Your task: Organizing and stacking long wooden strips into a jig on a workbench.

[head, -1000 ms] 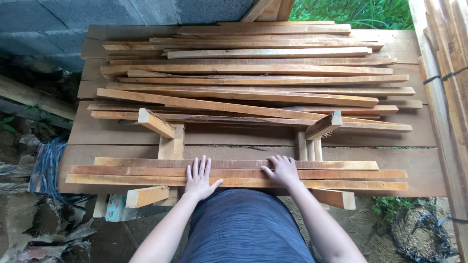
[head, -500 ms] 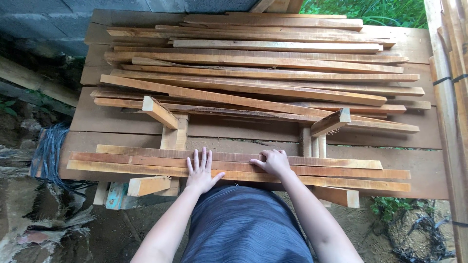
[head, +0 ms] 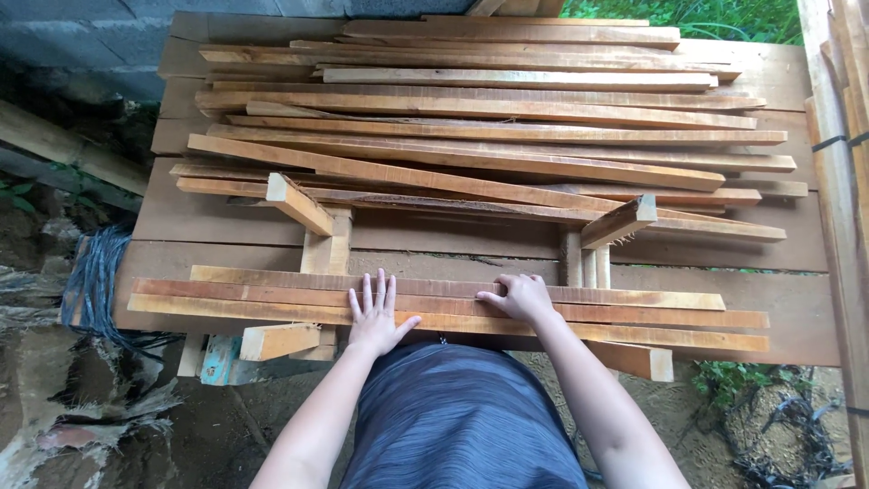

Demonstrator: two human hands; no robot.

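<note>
counter: wide bare planks, the landmark for all below; it carries every strip and block.
far stack: about a dozen long wooden strips heaped loosely across the counter's far half, several lying crooked; my judgement is that a nudge could set the top ones sliding toward the near edge.
near strips: 3 long strips lie side by side along the counter's near edge, under both hands; pressed unevenly, they could skid sideways or tip off that edge.
angled blocks: 2 short blocks at mid-counter, one left, one right, prop the far stack; a knock could let it sag.
left hand: flat on the near strips, fingers spread and straight, gripping nothing.
right hand: flat on the same strips, fingers curled together, holding nothing; rough sawn edges make splinters likely, I judge.
packages, labels, signs: none visible on the counter; only a dark cable bundle beside its left end.
</note>
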